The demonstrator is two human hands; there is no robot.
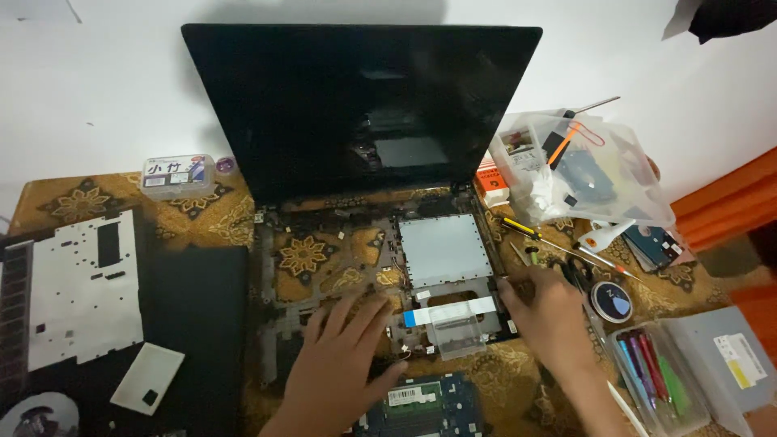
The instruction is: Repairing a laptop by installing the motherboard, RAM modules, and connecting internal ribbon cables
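White wall fills the top of the frame, and below it sits a table with a brown and gold flower cloth (77, 202).

From the head camera, a taken-apart laptop base (380, 283) lies in the middle of the frame. Its long side runs left to right, and its dark screen (360, 113) stands up at the back, facing the person. Much of the base is hollow, so the cloth shows through it. A grey metal plate (445, 247) sits in its right half, and a flat white ribbon cable (449, 310) (blue at its left end) lies across just below that.

The left hand (336, 360) rests flat on the front of the base, fingers spread wide, holding nothing. The right hand (550, 316) touches the right edge of the base, fingers curled in; I cannot tell if it grips anything.

At lower left lies a white keyboard backing (81, 291). A green circuit board (417, 405) pokes out at the bottom. On the right are a clear plastic bag (599, 174), a yellow-handled screwdriver (522, 229), and a clear box of pens (655, 368).
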